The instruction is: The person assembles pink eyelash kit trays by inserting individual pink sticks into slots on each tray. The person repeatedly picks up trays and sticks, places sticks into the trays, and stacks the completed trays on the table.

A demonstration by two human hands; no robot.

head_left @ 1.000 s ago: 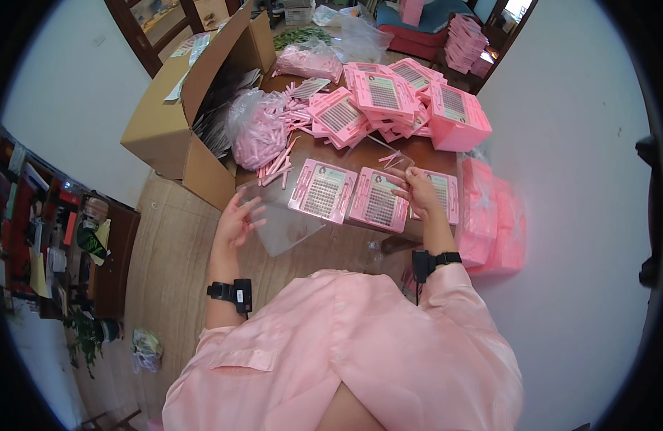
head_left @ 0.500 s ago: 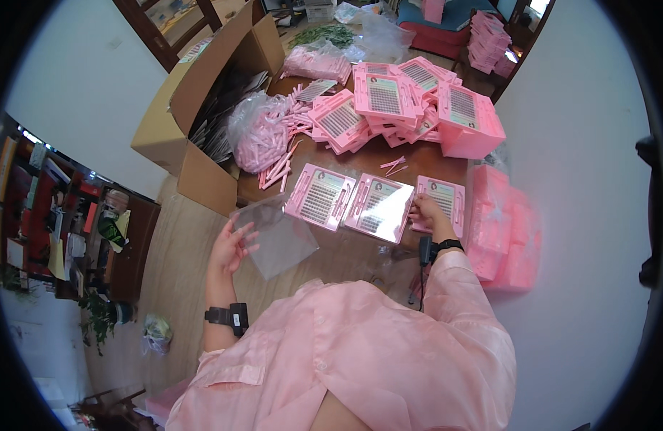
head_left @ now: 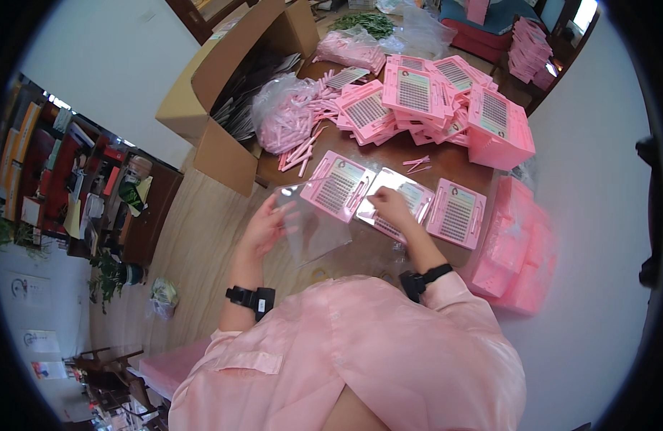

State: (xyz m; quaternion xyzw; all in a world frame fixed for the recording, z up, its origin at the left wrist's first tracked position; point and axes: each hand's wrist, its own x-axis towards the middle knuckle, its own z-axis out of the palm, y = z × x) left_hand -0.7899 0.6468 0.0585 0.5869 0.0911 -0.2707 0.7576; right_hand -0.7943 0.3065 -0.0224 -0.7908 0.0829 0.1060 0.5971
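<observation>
Three pink eyelash trays lie side by side along the table's near edge: a left tray (head_left: 337, 188), a middle tray (head_left: 410, 192) and a right tray (head_left: 456, 214). Glare on the middle one shows a clear cover over it. My left hand (head_left: 272, 226) holds a clear plastic cover (head_left: 318, 233) by its left edge, fingers partly spread behind it. That cover's upper corner overlaps the left tray. My right hand (head_left: 390, 205) is over the middle tray, fingers pinched together at its left side; what they grip, if anything, is hidden.
Stacked pink eyelash trays (head_left: 415, 92) fill the table's back right. Behind the left tray lie a bag of pink tubes (head_left: 284, 118) and loose pink sticks (head_left: 419, 165). An open cardboard box (head_left: 227, 161) stands at left, wrapped pink packs (head_left: 509, 248) at right.
My right hand has moved left from the right tray to the middle tray's left side. My left hand still holds the clear cover, now closer to the left tray. The view has shifted.
</observation>
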